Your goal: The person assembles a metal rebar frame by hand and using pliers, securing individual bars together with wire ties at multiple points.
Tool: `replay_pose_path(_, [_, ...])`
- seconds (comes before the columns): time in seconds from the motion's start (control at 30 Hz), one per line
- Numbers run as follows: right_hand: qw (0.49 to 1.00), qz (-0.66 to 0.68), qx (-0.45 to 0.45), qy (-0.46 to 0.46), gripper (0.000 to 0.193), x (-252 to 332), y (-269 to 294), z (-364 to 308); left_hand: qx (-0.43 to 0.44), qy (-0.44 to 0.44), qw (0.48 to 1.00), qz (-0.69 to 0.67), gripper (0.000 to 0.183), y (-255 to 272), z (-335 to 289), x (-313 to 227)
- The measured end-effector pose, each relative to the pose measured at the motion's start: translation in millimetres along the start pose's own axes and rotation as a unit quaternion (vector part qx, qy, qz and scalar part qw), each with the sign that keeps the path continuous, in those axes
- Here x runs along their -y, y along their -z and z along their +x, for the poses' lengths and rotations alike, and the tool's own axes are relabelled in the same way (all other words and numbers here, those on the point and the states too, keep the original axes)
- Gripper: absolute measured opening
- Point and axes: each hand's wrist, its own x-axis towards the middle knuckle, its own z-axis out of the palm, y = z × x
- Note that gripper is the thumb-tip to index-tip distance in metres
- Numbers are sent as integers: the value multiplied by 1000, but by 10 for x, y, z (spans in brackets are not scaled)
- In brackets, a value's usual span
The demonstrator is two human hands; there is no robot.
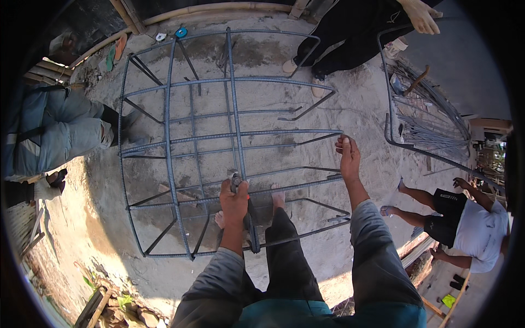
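A cage of ribbed steel bars (199,136) stands in front of me, its bars crossing in a grid with bent ends on the right. My left hand (234,201) is closed around a pair of pincers (252,224), the metal jaws up near a lengthwise bar and the dark handles hanging down past my fist. At the right ends of the middle bars is my right hand (349,154), its fingers curled in a pinch beside a bar tip. What those fingers hold, if anything, is too small to make out.
A person in grey trousers (65,120) is at the left of the cage, another in black trousers (350,38) at its far side. A third, in a white shirt (481,235), is at the right. A bent bar (387,87) and stacked rods (432,134) lie to the right.
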Motion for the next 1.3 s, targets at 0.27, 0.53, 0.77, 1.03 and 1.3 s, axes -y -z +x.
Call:
replay_pose_path(0.27, [942, 177, -256, -128, 64, -995, -362, 2168, 18, 135, 990, 23, 23, -92, 115, 186])
replay_pose_path(0.53, [856, 361, -288, -231, 39, -1099, -1037, 2975, -15, 223, 974, 31, 15, -169, 59, -217])
replay_pose_path(0.77, [824, 398, -325, -238, 25, -943, -911, 3426, 6, 137, 989, 56, 17, -274, 220, -152])
replay_pose_path(1.03, [834, 434, -280, -197, 15, -955, -1067, 3579, 7, 117, 991, 59, 23, -304, 47, -155])
replay_pose_path(1.3, [927, 293, -146, -181, 28, -955, -846, 3171, 1, 137, 989, 56, 21, -247, 130, -116])
